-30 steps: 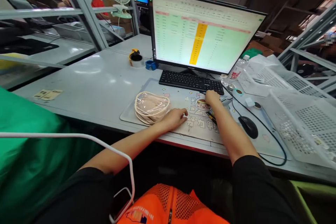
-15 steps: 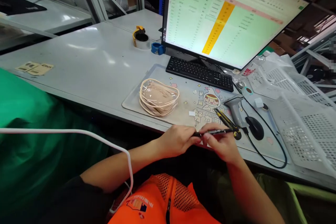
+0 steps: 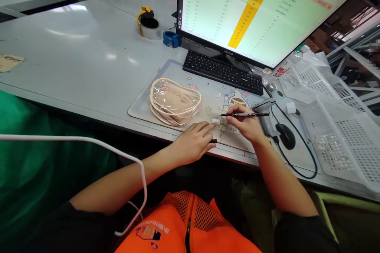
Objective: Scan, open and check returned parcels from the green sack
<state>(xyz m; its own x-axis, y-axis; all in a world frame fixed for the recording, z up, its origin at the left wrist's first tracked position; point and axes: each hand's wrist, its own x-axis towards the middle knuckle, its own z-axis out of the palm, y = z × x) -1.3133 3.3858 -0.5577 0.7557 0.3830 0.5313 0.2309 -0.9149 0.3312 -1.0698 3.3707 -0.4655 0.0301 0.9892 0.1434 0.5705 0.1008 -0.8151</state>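
Observation:
Pinched in my right hand [image 3: 245, 123] is a black marker pen [image 3: 247, 114], uncapped, its tip pointing left above a small white paper slip [image 3: 215, 121]. My left hand [image 3: 194, 142] rests at the front of the desk mat [image 3: 139, 106], a fingertip touching the slip. A black pen cap [image 3: 213, 141] is held in the same hand, sticking out between the fingers. Just beyond my left hand lies a clear pouch with beige trim [image 3: 175, 101], its contents folded and beige.
Behind the mat stand a black keyboard [image 3: 222, 73] and a monitor [image 3: 231, 8] showing a spreadsheet. To the right are a mouse [image 3: 285, 136], a barcode scanner [image 3: 268, 122] and white plastic baskets [image 3: 335, 138]. A tape dispenser [image 3: 150, 25] and a blue tape ring [image 3: 171, 39] sit at the back.
My hands have moved apart, the marker pen coming out of its cap. The right hand has carried the pen up over the mat; the left has reached the paper slip.

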